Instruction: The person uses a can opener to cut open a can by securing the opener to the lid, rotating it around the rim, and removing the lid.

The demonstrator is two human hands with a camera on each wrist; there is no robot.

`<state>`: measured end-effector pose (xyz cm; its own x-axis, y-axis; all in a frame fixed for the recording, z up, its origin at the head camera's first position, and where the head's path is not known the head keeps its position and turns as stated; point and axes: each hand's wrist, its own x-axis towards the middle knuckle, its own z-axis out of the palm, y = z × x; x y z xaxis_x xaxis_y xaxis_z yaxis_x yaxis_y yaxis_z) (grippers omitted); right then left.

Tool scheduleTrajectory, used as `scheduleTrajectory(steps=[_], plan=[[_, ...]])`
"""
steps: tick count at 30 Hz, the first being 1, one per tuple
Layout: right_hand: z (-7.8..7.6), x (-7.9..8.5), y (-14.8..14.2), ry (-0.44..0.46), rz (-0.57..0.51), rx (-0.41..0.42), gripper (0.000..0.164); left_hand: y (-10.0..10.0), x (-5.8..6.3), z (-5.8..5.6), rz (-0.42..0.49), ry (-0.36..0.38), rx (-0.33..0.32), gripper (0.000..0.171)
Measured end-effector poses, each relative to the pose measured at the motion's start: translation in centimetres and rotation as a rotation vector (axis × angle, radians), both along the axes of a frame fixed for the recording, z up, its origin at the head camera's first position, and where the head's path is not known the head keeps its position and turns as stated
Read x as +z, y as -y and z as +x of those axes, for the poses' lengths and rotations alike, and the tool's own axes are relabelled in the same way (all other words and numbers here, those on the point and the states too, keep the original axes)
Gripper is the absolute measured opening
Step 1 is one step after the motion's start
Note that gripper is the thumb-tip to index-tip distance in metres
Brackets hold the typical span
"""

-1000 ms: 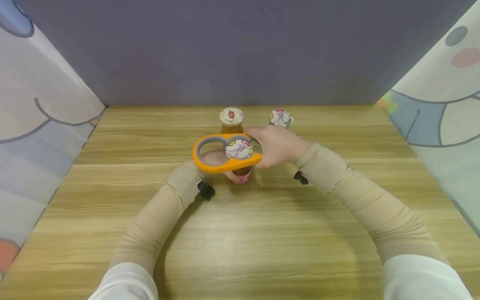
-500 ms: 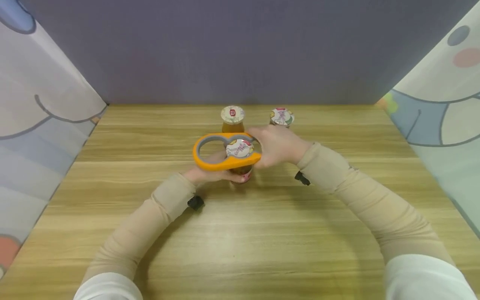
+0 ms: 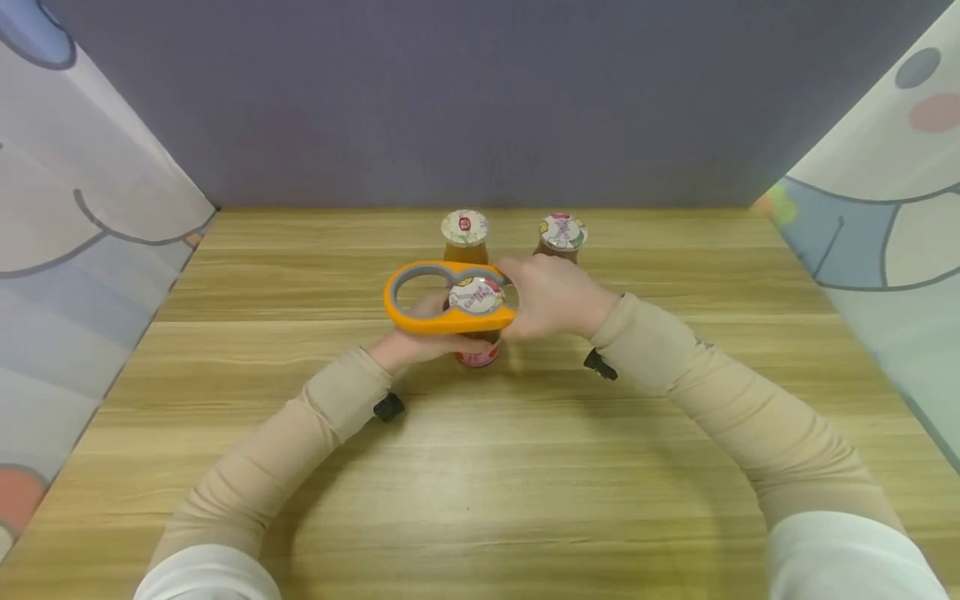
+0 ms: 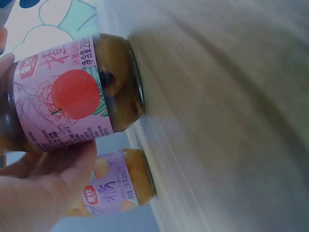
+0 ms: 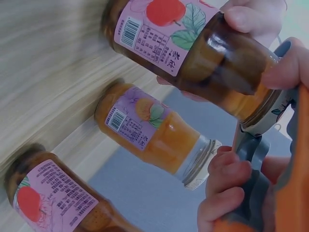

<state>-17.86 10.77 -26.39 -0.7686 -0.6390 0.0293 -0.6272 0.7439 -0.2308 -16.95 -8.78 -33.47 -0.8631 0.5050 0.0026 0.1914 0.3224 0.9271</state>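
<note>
Jar (image 3: 478, 358) mid-frame: left hand (image 3: 420, 343) grips it, right hand (image 3: 553, 296) holds orange tool (image 3: 431, 323); a slack left grip could let the jar twist.

- Opener (image 3: 450, 324), centre of the head view: smooth orange plastic, low sheen, with a matt grey, rubbery-looking inner edge.
- Held jar (image 4: 72, 92), upper left of the left wrist view: smooth, glossy clear glass, with a printed, paper-like label; its lid (image 3: 477, 295) is printed and shiny.
- Rear jar (image 5: 154, 130), middle of the right wrist view: glossy glass, silvery metal lid rim.
- Tabletop (image 3: 465, 500), lower frame: smooth wood grain, soft sheen.
- Back panel (image 3: 480, 100), top: matt, cloth-like.
- Beige sleeve (image 3: 277, 458), lower left: wrinkled matt cloth.
</note>
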Motion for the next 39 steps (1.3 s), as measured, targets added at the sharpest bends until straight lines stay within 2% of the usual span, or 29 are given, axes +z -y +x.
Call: scheduleTrajectory(steps=[5, 8, 13, 17, 19, 22, 26, 31, 34, 39], plan=[[-0.1, 0.0, 0.1, 0.000, -0.014, 0.013, 0.054, 0.5, 0.2, -0.2, -0.033, -0.009, -0.031, 0.064], [-0.2, 0.0, 0.1, -0.017, -0.008, 0.027, 0.054, 1.0, 0.9, -0.3, -0.022, -0.019, -0.104, 0.067], [-0.2, 0.1, 0.2, -0.008, -0.009, 0.064, 0.056, 1.6, 1.9, -0.3, 0.029, 0.064, -0.241, 0.071], [-0.1, 0.1, 0.1, 0.000, -0.019, 0.084, 0.058, 1.8, 1.7, -0.6, 0.060, 0.110, -0.323, 0.077], [-0.1, 0.1, -0.1, 0.001, -0.028, 0.088, 0.058, 1.9, 1.0, -0.9, 0.076, 0.120, -0.353, 0.080], [0.0, -0.1, -0.2, -0.004, -0.044, 0.095, 0.058, 1.9, 0.8, -0.6, 0.039, 0.110, -0.339, 0.076], [0.0, -0.2, -0.3, -0.021, -0.056, 0.090, 0.060, 1.4, 1.3, 0.4, -0.052, 0.066, -0.246, 0.063], [0.0, -0.3, -0.4, -0.030, -0.067, 0.098, 0.060, 0.7, 0.8, 0.9, -0.032, 0.028, -0.160, 0.058], [0.0, -0.3, -0.3, -0.023, -0.070, 0.103, 0.059, 0.6, 0.7, 0.8, -0.015, -0.009, -0.136, 0.062], [-0.1, -0.4, -0.2, -0.010, -0.068, 0.093, 0.060, 1.0, 0.7, 0.3, -0.015, -0.099, -0.150, 0.069]])
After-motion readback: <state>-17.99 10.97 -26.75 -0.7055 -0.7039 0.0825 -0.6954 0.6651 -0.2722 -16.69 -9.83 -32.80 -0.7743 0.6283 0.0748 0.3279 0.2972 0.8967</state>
